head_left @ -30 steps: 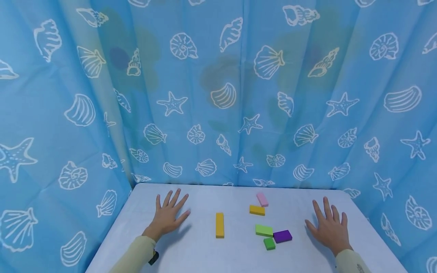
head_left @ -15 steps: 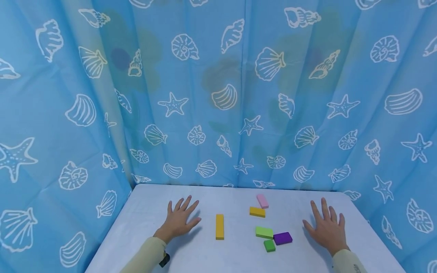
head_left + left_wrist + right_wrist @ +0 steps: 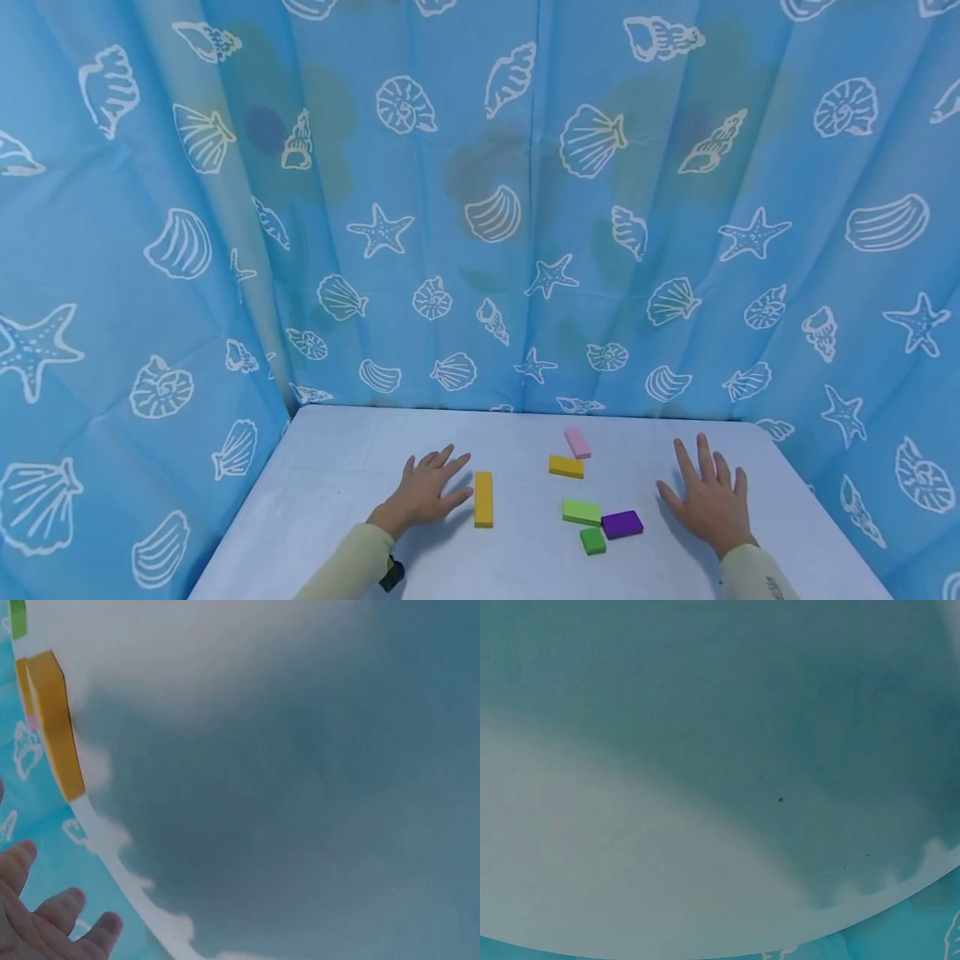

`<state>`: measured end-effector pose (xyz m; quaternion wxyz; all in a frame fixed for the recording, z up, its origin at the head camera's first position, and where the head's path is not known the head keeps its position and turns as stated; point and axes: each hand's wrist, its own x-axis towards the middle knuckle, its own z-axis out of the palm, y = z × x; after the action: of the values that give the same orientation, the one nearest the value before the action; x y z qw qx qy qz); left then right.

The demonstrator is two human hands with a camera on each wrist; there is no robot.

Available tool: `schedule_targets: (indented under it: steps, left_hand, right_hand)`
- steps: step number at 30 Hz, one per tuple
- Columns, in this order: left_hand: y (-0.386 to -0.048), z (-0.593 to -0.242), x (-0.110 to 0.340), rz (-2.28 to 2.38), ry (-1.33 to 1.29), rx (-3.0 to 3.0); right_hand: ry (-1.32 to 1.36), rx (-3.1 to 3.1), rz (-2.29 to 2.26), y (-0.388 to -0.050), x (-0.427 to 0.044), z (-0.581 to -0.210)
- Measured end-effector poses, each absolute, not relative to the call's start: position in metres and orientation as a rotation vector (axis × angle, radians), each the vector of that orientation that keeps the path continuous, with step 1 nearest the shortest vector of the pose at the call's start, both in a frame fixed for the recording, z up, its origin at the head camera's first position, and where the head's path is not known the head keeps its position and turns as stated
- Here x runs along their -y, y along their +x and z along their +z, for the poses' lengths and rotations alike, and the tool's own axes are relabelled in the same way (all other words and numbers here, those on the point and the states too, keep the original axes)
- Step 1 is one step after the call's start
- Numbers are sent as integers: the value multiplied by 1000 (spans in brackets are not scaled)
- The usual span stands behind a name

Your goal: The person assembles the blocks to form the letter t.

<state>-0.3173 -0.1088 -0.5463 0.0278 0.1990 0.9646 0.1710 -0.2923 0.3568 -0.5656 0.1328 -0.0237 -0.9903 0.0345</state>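
Over the left half of the table, my left hand (image 3: 426,493) has its fingers spread, thumb and fingertips close beside a long yellow-orange block (image 3: 483,500). In the left wrist view, the long block (image 3: 58,724) stands apart from the fingers (image 3: 56,915). My right hand (image 3: 711,504) hovers with spread fingers right of a purple block (image 3: 622,524), holding nothing. Next to the purple block lie a light green block (image 3: 581,511) and a small green block (image 3: 593,541). Farther back are a short yellow block (image 3: 566,467) and a pink block (image 3: 577,442).
A white-covered table (image 3: 337,450) carries the blocks. Blue curtains (image 3: 480,208) with white shell and starfish prints hang behind it and along both sides. Only tabletop with the hand's shadow (image 3: 780,712) and the curtain edge show in the right wrist view.
My left hand has moved right across the table, up to the long yellow-orange block. The right hand has drifted slightly left. The blocks have stayed in place.
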Motion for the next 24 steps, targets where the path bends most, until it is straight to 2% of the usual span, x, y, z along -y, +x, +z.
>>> schedule_targets:
  steps: [10,24]
  left_hand:
    - [-313,-552,90,482,672,-2895]
    - [-309,-558,80,407,642,-2824]
  right_hand:
    - [-69,2916,117,-294,-354,-569]
    - [-49,2926,171,-298,-326,-560]
